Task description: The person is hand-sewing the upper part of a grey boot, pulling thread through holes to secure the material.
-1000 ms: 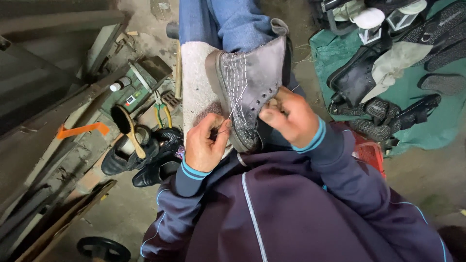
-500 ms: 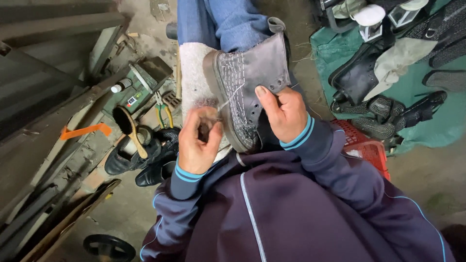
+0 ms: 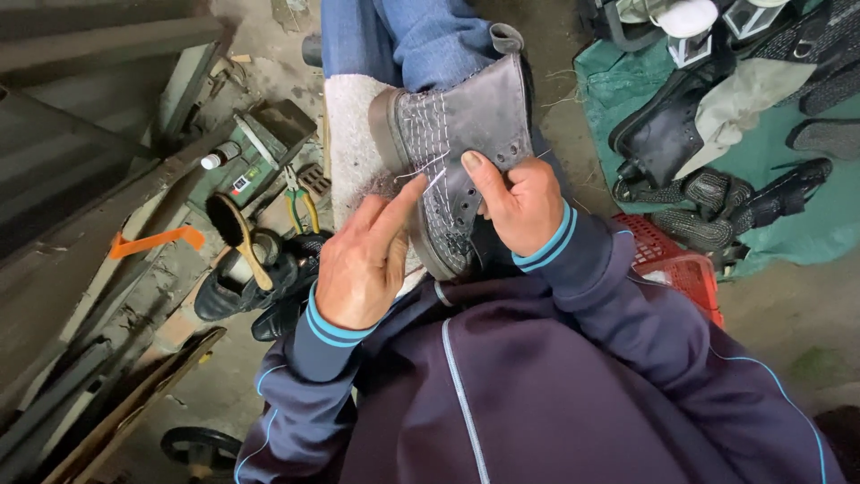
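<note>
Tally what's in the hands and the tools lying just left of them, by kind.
Grey boot: 1
White thread: 1
Wooden-handled brush: 1
Yellow-handled pliers: 1
Small white-capped bottle: 1
Total: 5

The right hand grips the boot; the left hand pinches the thread.
</note>
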